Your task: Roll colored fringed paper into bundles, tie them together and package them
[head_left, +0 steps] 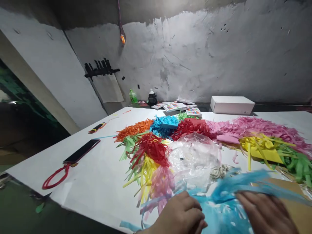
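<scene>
Light blue tissue paper fringe (225, 211) lies in front of me at the lower right, with loose strips. My right hand (265, 211), blurred by motion, is closed on a raised bunch of its strips. My left hand (181, 214) rests at the fringe's left side with fingers curled in; what they pinch, if anything, is hidden. Just beyond is a crumpled clear plastic bag (195, 156), beside a small heap of pale string (220, 172). Left of the bag are fringed paper bunches in red (152, 149), yellow (147, 169) and pink (162, 185).
Farther back lie orange (135, 129), blue (164, 125), red (192, 128) and pink fringes (263, 126); yellow (260, 148) and green ones (297, 164) lie right. A phone (81, 151) with a red strap lies left. A white box (232, 105) and printed cards (174, 106) stand near the wall.
</scene>
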A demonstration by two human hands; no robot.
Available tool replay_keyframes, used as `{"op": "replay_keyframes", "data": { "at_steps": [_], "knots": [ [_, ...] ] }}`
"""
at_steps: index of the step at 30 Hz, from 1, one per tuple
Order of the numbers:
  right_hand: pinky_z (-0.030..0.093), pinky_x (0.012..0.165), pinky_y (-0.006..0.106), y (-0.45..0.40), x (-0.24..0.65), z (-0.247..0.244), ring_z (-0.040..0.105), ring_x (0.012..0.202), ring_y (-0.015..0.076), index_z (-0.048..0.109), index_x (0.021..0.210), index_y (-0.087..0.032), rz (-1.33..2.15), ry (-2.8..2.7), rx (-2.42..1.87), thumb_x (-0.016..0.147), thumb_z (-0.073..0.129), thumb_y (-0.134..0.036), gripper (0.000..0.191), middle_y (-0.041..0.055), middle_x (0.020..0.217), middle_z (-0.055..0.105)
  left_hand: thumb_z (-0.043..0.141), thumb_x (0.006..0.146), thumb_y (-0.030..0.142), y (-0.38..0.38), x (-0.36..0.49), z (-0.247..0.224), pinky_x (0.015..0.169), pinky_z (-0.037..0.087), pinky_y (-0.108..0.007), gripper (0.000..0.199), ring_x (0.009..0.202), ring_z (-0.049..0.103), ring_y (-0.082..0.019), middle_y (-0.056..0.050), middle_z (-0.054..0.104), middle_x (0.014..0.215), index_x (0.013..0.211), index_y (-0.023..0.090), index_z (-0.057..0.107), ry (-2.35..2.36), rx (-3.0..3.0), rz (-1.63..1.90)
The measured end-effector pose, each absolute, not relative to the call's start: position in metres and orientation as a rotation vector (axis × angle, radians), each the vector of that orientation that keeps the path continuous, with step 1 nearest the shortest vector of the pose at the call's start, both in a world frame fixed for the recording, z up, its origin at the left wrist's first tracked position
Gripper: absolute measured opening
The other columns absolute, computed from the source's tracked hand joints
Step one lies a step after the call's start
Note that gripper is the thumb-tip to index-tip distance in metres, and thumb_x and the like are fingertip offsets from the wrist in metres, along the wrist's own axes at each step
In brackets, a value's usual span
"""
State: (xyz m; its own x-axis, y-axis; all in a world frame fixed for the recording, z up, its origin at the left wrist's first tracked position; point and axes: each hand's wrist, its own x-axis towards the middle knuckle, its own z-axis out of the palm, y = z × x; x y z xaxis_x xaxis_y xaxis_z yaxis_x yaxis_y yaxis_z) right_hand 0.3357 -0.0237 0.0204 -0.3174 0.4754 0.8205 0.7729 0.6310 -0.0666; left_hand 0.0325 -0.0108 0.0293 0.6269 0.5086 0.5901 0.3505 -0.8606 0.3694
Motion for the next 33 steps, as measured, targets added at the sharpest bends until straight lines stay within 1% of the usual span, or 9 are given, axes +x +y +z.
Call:
{"op": "replay_keyframes", "data": {
  "at_steps": [3,5,9,13,19,22,26,29,33],
  "knots": [
    [0.035,0.110,0.042,-0.011,0.277,0.052,0.069,0.102,0.0226,0.071,0.115,-0.016,-0.644,-2.241,-0.646,0.104,0.035,-0.016,0.037,0.0084,0.106,0.076,0.049,0.096,0.019,-0.002,0.032,0.082,0.079,0.051,-0.027,0.026,0.089,0.067,-0.019,-0.015,0.073,0.100,0.110,0.013,0.070,0.814,2.271,0.992],
    [0.037,0.110,0.042,-0.004,0.252,0.069,0.070,0.100,0.0212,0.071,0.110,-0.012,-0.671,-2.271,-0.585,0.102,0.034,-0.009,0.038,0.0090,0.101,0.076,0.053,0.094,0.025,0.010,0.033,0.098,0.077,0.049,-0.028,0.025,0.083,0.065,-0.019,-0.012,0.073,0.094,0.103,0.014,0.075,0.903,2.008,0.853],
    [0.044,0.103,0.042,0.011,0.234,0.082,0.070,0.095,0.0205,0.071,0.105,-0.008,-0.559,-2.162,-0.554,0.103,0.036,-0.008,0.035,0.0104,0.096,0.076,0.076,0.077,0.044,0.034,0.032,0.091,0.049,0.032,-0.021,0.032,0.047,0.042,-0.007,-0.002,0.065,0.065,0.076,0.012,0.076,0.866,1.263,0.571],
    [0.047,0.098,0.041,0.025,0.231,0.080,0.069,0.093,0.0199,0.070,0.103,-0.007,-0.483,-2.089,-0.546,0.102,0.039,-0.008,0.030,0.0115,0.093,0.074,0.084,0.069,0.048,0.043,0.024,0.081,0.054,0.033,-0.020,0.040,0.053,0.047,-0.007,-0.004,0.067,0.068,0.073,0.009,0.074,0.764,0.880,0.610],
    [0.051,0.093,0.037,0.038,0.222,0.079,0.069,0.085,0.0173,0.067,0.105,-0.009,-0.361,-2.113,-0.499,0.102,0.042,-0.010,0.026,0.0086,0.088,0.073,0.090,0.059,0.038,0.049,0.019,0.078,0.047,0.018,-0.022,0.037,0.046,0.036,-0.005,-0.002,0.064,0.060,0.066,0.011,0.067,0.732,0.853,0.620],
    [0.055,0.088,0.035,0.039,0.217,0.071,0.068,0.086,0.0174,0.064,0.112,-0.013,-0.118,-2.079,-0.567,0.097,0.050,-0.008,0.021,0.0081,0.091,0.070,0.092,0.055,0.038,0.052,0.022,0.076,0.046,0.022,-0.021,0.038,0.043,0.035,-0.005,0.005,0.054,0.050,0.066,0.014,0.065,0.764,0.874,0.699],
    [0.059,0.077,0.023,0.039,0.210,0.053,0.071,0.091,0.0167,0.063,0.116,-0.019,0.171,-1.936,-0.748,0.096,0.055,-0.012,0.023,0.0077,0.098,0.070,0.089,0.061,0.048,0.053,0.027,0.072,0.049,0.027,-0.021,0.043,0.048,0.040,-0.005,0.006,0.051,0.056,0.070,0.014,0.064,0.826,1.038,0.869],
    [0.060,0.076,0.020,0.039,0.208,0.043,0.073,0.088,0.0165,0.063,0.118,-0.021,0.223,-1.896,-0.800,0.095,0.060,-0.019,0.023,0.0063,0.100,0.072,0.083,0.070,0.053,0.054,0.028,0.066,0.050,0.031,-0.020,0.045,0.051,0.042,-0.006,0.005,0.053,0.060,0.075,0.013,0.065,0.887,1.172,0.948],
    [0.058,0.076,0.017,0.039,0.208,0.035,0.073,0.089,0.0143,0.058,0.130,-0.021,0.172,-1.963,-0.795,0.096,0.054,-0.011,0.035,0.0061,0.101,0.073,0.081,0.072,0.053,0.057,0.027,0.060,0.050,0.040,-0.021,0.044,0.053,0.050,-0.010,0.003,0.057,0.062,0.084,0.015,0.062,0.885,1.179,0.918]
  ]
}}
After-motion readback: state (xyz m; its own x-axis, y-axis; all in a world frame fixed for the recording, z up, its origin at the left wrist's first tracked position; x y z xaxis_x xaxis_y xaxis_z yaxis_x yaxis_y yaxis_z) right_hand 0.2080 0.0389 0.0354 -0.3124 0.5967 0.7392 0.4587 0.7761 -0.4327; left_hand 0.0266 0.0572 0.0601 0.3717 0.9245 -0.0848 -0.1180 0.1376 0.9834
